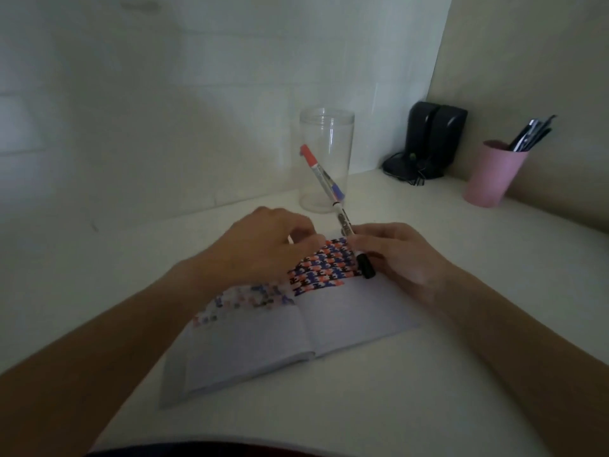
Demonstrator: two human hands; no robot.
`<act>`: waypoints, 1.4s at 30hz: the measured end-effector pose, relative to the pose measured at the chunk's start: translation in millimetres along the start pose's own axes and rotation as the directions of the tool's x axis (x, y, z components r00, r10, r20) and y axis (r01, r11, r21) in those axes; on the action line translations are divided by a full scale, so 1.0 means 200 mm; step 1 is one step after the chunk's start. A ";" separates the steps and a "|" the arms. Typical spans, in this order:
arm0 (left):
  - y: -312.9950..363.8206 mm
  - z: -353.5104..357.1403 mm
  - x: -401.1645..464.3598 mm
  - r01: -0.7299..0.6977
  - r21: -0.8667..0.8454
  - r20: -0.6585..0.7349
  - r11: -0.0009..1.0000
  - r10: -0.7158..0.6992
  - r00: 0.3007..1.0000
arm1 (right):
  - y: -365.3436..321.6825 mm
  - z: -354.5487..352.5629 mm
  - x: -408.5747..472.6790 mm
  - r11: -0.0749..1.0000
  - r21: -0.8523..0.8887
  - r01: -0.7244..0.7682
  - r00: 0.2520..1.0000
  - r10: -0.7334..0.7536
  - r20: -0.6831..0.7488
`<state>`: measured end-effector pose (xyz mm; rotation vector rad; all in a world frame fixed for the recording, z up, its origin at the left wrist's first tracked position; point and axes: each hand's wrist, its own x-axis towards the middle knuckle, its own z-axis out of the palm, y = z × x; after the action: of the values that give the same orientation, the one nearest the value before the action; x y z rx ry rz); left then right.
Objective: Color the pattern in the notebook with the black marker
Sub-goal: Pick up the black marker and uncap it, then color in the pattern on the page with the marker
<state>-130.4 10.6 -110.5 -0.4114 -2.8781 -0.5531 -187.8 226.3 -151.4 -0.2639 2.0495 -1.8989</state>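
Observation:
An open notebook [346,311] lies on the white desk. A red, blue and black pattern [324,263] fills the top of its right page, and a fainter one shows on the left page. My right hand [395,255] grips the black marker [346,225] at the pattern's right edge. The marker's white barrel slants up and away, and its thick black end [366,267] points down at the page. My left hand [260,245] rests on the top of the left page with curled fingertips touching the pattern's left side. It hides that corner of the page.
A clear jar [326,133] stands just behind the notebook; a red-capped marker [308,156] and a blue one [337,191] appear to lean inside it. Black speakers [431,140] sit in the far corner. A pink cup [491,176] of pens stands at the right.

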 end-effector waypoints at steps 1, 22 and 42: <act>-0.01 0.00 0.05 0.022 -0.002 -0.052 1.000 -0.022 0.998 | 0.00 -0.01 0.00 1.000 0.013 0.004 1.000 -0.004 0.020; -0.03 0.21 0.01 -0.238 0.008 -0.272 0.971 0.231 0.934 | -0.03 0.09 -0.06 0.944 0.284 0.169 0.984 -0.179 0.009; -0.12 0.14 0.02 -0.140 -0.129 -0.181 0.982 0.115 0.977 | -0.09 -0.04 -0.09 0.894 0.314 0.321 0.929 -0.234 -0.285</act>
<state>-143.9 1.2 -142.2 -0.5375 -2.6340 -0.7339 -175.8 237.9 -130.2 -0.2598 1.8335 -2.5505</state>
